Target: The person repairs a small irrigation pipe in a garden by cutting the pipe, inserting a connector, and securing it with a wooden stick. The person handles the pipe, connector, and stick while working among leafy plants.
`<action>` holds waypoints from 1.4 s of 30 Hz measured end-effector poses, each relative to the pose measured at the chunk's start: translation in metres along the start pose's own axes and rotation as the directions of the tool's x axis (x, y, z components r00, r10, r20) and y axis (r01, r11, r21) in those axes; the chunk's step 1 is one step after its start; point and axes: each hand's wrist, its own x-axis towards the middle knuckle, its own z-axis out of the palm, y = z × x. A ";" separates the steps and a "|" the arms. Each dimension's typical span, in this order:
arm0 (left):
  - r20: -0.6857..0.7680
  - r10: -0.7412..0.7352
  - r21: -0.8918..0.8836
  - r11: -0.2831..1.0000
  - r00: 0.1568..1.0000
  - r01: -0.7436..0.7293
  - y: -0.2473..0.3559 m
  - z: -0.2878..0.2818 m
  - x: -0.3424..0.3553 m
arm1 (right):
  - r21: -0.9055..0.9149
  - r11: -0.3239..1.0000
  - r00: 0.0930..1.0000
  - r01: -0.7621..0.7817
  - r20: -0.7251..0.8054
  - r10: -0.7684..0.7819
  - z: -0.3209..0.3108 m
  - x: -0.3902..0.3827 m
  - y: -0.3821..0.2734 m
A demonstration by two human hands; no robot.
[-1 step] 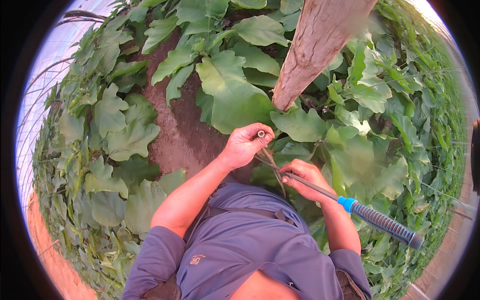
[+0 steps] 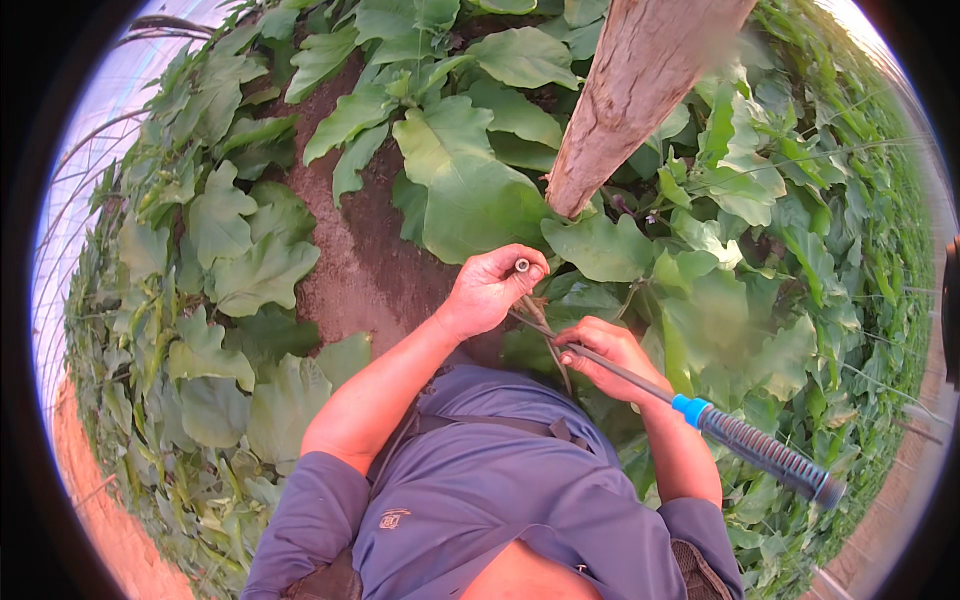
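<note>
My left hand (image 2: pixel 492 292) is closed, its thumb and fingers round a small piece whose round hollow end (image 2: pixel 521 265) faces up. My right hand (image 2: pixel 608 358) closes on a thin grey rod (image 2: pixel 632 378) that slants up left toward the left hand. At its lower right end the rod carries a blue collar (image 2: pixel 691 409) and a dark ribbed grip (image 2: pixel 770 450). A thin brownish strand (image 2: pixel 535 309), perhaps a dry stem or cord, runs between both hands and crosses the rod. How the hollow-ended piece and the rod connect is hidden by the left fingers.
Broad-leaved green plants (image 2: pixel 470 190) surround me, with large leaves close ahead. A weathered wooden post (image 2: pixel 630 110) stands just beyond my hands. Brown soil (image 2: pixel 350 260) shows to the left. Thin wires (image 2: pixel 850 140) cross the right-hand plants; pale sheeting (image 2: pixel 90 170) is at far left.
The ribbed grip end of the rod has shifted very slightly down and left. Both hands keep their hold in almost the same place.
</note>
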 end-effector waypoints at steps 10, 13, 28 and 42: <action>-0.027 -0.004 0.335 0.942 1.000 0.013 -0.002 0.032 -0.049 | -0.226 0.905 0.928 0.360 -0.010 -0.371 0.010 0.004 -0.031; 0.070 0.025 0.611 0.789 0.997 -0.062 0.000 0.029 -0.056 | -0.135 0.934 0.938 0.332 -0.058 -0.342 0.013 0.010 -0.042; -0.403 -0.122 0.126 0.974 0.907 0.187 0.011 -0.002 -0.032 | 0.051 0.995 0.942 -0.088 -0.322 0.100 0.027 0.055 -0.032; 0.062 -0.318 0.430 0.864 0.946 0.262 0.017 0.013 -0.012 | 0.441 0.895 0.939 0.070 -0.331 0.090 0.008 0.050 -0.012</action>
